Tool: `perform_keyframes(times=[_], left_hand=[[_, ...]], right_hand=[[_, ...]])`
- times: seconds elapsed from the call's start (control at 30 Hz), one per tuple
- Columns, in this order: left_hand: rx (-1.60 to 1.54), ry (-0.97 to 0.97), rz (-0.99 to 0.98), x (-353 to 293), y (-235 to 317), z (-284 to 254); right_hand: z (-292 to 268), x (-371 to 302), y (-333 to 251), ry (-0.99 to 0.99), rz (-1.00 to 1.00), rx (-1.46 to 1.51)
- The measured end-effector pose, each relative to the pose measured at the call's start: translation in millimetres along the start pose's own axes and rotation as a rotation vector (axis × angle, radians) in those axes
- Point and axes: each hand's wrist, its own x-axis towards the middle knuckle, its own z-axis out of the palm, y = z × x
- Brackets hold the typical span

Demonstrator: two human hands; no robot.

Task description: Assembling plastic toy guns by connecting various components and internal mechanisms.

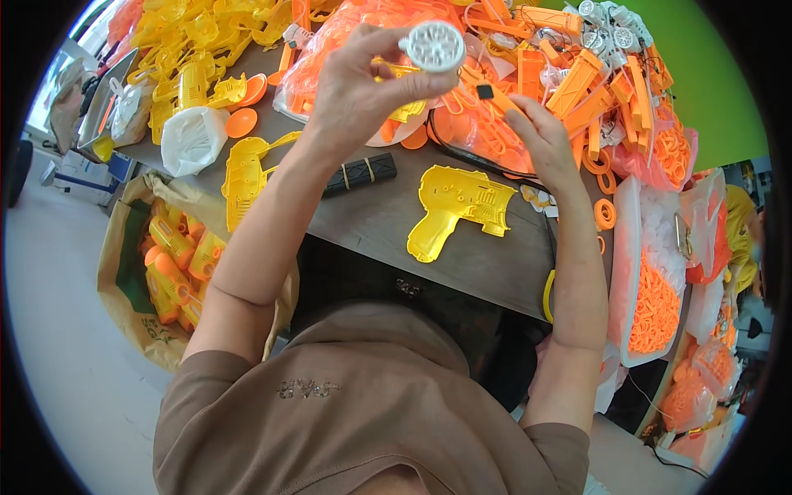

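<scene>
My left hand [351,91] is raised over the table, its fingers and thumb closed around a white round slotted part [436,46]. To its right, my right hand [544,144] pinches an orange strip with a black square end [497,100]. Below and between the hands, a yellow gun-shaped shell half [450,210] lies with its inside up. Another yellow shell half [243,177] rests left of my left forearm. Partly behind that forearm is a black bar with a band round it [360,173].
Yellow shells [198,33] pile at the far left, orange and white parts [594,82] at the far right. A paper bag [124,247] of finished-looking yellow and orange pieces stands left. A clear tub [623,330] holds orange rings. A white bag [194,140] and orange discs [241,123] sit nearby.
</scene>
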Motion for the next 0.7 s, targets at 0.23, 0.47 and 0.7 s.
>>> perform_keyframes(times=[0.23, 0.47, 0.7], left_hand=[[-0.353, -0.096, -0.457, 39.9, -0.7, 18.5], [-0.305, -0.206, -0.172, 59.6, 13.5, 32.0], [-0.136, -0.266, -0.067, 103.2, 47.3, 33.8]], right_hand=[[3.8, 10.3, -17.4, 0.278, -0.194, -0.270], [-3.1, 16.3, -74.8, 0.147, 0.135, 0.358], [-33.0, 46.0, -77.4, -0.105, 0.084, 0.775]])
